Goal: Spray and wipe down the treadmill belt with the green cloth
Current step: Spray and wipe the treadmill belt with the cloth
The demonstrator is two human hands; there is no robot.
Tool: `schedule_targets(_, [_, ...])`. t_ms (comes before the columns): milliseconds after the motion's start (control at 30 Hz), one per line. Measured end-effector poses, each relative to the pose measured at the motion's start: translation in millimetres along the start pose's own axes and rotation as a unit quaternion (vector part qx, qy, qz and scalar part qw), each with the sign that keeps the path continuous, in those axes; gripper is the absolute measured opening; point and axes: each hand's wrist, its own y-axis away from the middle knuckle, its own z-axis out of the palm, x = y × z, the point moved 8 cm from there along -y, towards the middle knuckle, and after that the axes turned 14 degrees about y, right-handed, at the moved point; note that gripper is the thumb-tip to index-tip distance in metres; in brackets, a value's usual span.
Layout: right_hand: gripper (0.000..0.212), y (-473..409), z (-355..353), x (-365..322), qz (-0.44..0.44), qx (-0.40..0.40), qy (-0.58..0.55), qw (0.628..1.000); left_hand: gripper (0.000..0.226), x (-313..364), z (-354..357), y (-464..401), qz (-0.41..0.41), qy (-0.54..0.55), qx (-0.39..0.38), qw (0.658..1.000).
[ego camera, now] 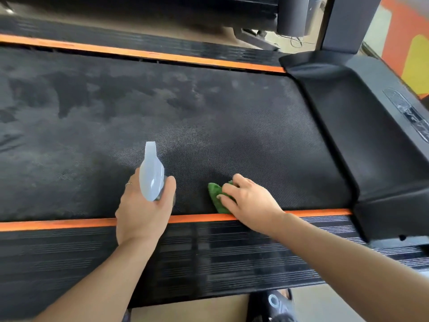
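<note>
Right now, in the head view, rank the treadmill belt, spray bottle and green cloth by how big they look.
1. Treadmill belt, by far the largest.
2. Spray bottle, in the left hand.
3. Green cloth, though the right hand covers much of it, so this order is unsure.

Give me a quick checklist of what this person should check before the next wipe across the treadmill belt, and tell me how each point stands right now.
1. Cloth in hand: ok. The right hand presses the green cloth onto the treadmill belt.
2. Sprayer ready: ok. The left hand grips the spray bottle, nozzle pointing out over the belt.
3. Liquid left in the bottle: cannot tell; the body is hidden by the hand.
4. Belt wet enough ahead: cannot tell; there are blotchy grey patches to the left, but wet or dusty is unclear.
5. Path free: ok. Nothing lies on the belt beyond the cloth.
6. Cloth clear of the near orange strip: not ok; its near end reaches it.
</note>
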Motion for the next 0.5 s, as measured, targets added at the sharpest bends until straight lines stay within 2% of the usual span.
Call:
schedule_targets(67, [0.038, 15.3, 3.1, 49.4, 0.058, 0.008, 0.038, 0.998, 0.043, 1.2, -0.2, -1.3, -0.002, 0.013, -0.006, 1.0])
schedule_targets(167, [0.034, 46.1, 6.6, 125.2, 0.196, -0.026, 0.078, 0.977, 0.036, 5.7, 0.0, -13.5, -0.001, 0.025, -0.035, 0.999])
schedule_targets(300, [0.033, 39.5, 8.5, 121.9, 0.269, -0.048, 0.062, 0.96, 0.032, 15.2, -6.5, -44.8, -0.01, 0.052, -0.111, 0.992])
schedule_targets(400, [0.033, 6.0, 3.5, 68.9, 0.197, -0.027, 0.041, 0.979, 0.022, 24.3, -9.7, -60.6, -0.02, 0.11, -0.141, 0.984])
schedule_targets(467, [0.029, -23.8, -3.8, 5.6, 0.1, 0.015, 0.019, 0.995, 0.003, 31.3, -5.9, -66.8, -0.021, 0.128, -0.173, 0.976])
schedule_targets(500, [0.028, -36.6, -4.9, -32.3, 0.049, 0.034, 0.012, 0.998, 0.006, 33.5, -3.9, -68.9, -0.018, 0.126, -0.19, 0.974])
